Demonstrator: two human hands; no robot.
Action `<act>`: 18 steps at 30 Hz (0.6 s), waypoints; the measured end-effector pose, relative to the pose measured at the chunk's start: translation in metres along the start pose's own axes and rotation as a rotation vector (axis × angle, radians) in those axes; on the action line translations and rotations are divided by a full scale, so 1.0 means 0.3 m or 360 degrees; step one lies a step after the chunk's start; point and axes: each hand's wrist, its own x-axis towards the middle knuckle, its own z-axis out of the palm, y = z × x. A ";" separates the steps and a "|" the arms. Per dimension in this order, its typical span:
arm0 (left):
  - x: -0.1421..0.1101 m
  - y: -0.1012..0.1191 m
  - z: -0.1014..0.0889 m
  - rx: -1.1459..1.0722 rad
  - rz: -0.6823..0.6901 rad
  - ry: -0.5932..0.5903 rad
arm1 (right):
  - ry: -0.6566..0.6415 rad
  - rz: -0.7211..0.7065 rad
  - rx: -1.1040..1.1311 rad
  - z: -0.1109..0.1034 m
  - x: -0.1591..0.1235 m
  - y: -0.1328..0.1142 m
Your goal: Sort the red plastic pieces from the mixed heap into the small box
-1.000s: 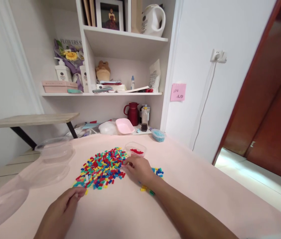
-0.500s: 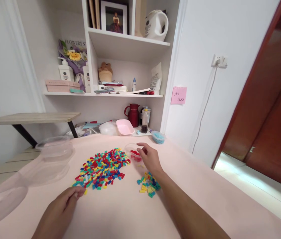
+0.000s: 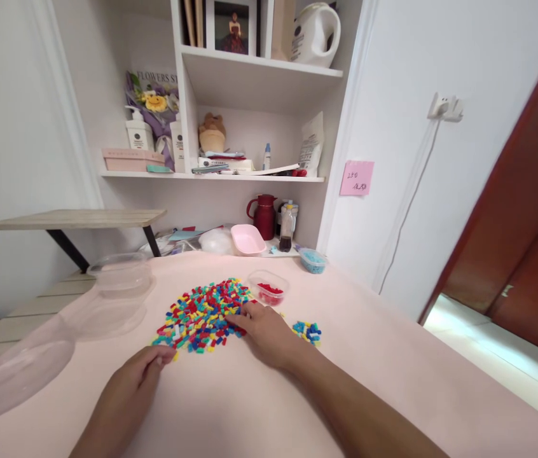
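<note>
A wide pile of small plastic building bricks [image 3: 202, 312] in red, yellow, green and blue lies on the pink-covered table. At its right edge, my right hand [image 3: 269, 334] reaches in with thumb and fingers apart, fingertips among the bricks. By the pile's near left edge, my left hand [image 3: 138, 385] rests with its fingers curled together beside a yellow brick [image 3: 175, 357]; what they hold, if anything, is hidden. Behind my right hand stands a clear tub [image 3: 254, 280] with red bricks [image 3: 269, 291] inside. A smaller group of mixed bricks [image 3: 307, 331] sits right of that hand, partly covered by it.
Clear plastic containers [image 3: 121, 273] and a large clear lid or tub [image 3: 21, 375] stand at the left. Further back are a tub of light blue pieces [image 3: 313, 261], a pink basin [image 3: 248, 240] and a red jug [image 3: 264, 216]. A wooden stand [image 3: 78, 219] is at left.
My right hand has moved from the tub of red bricks left and nearer, to the pile's right edge. My left hand keeps its place by the pile. The whole view has shifted slightly.
</note>
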 end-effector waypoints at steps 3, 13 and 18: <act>0.002 -0.002 0.001 -0.0001 -0.0012 -0.0007 | -0.0002 0.0097 0.0026 0.005 0.005 0.021; 0.009 -0.017 0.010 0.0025 -0.0007 -0.0027 | 0.0038 0.0215 0.0251 -0.012 -0.014 0.076; 0.011 -0.018 0.009 0.0045 -0.0035 -0.0038 | -0.0088 0.0094 0.0042 0.008 -0.003 0.052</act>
